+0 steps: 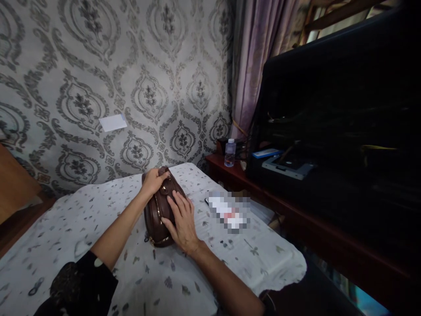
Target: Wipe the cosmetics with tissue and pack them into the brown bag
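A brown leather bag with gold zips lies on a table covered by a white leaf-patterned cloth. My left hand grips the bag's far end, its thumb on top near a metal fitting and its other fingers partly hidden. On the near right part of the bag rests my right hand, fingers spread over the leather and thumb beside the zip. The bag looks closed where its zips show.
Right of the bag lies a pixelated object on the cloth. A clear bottle stands on a dark red desk, near a large black screen-like panel. Patterned wall behind; orange-brown board at left.
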Tool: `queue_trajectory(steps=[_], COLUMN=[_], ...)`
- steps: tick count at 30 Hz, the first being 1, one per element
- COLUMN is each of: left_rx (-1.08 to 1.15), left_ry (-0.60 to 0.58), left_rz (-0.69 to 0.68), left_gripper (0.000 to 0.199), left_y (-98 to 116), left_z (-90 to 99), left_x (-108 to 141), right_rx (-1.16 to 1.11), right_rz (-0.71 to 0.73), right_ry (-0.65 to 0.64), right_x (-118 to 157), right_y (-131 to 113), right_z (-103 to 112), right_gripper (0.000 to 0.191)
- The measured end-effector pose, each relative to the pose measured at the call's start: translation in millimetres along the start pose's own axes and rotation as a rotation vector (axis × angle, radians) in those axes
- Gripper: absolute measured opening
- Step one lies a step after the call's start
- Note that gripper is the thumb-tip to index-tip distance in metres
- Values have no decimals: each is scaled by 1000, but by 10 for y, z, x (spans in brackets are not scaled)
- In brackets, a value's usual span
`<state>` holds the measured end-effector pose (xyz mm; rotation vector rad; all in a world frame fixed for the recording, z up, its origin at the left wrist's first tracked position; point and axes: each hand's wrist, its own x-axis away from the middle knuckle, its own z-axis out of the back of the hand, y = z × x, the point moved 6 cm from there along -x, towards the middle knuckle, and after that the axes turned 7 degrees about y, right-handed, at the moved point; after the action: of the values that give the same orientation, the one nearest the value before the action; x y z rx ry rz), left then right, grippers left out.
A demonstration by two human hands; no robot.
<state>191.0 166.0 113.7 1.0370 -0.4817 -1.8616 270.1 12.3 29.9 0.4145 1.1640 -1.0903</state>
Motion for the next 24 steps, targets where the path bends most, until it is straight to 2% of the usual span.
queue_trajectory(steps=[5,8,14,18,24], left_rx=[112,148,212,216,-14], left_ry=[-28,-45,-112,-80,5], left_rz=[-114,-142,-70,-34,-124], left_gripper=[26,29,37,35,28], left_y=[163,186,27,-104,-188], left_z=[45,76,215,394,505], left_x=[62,64,70,133,219], right_rx=[25,30,-10,-22,50], right_rz=[2,2,7,-7,20], right_ry=[2,1,26,40,10], right_x=[0,1,-21,-49,-41], right_y=[-8,0,23,8,-45], right_z=[-26,-31,3,32,8], right_gripper=[53,53,52,50,49])
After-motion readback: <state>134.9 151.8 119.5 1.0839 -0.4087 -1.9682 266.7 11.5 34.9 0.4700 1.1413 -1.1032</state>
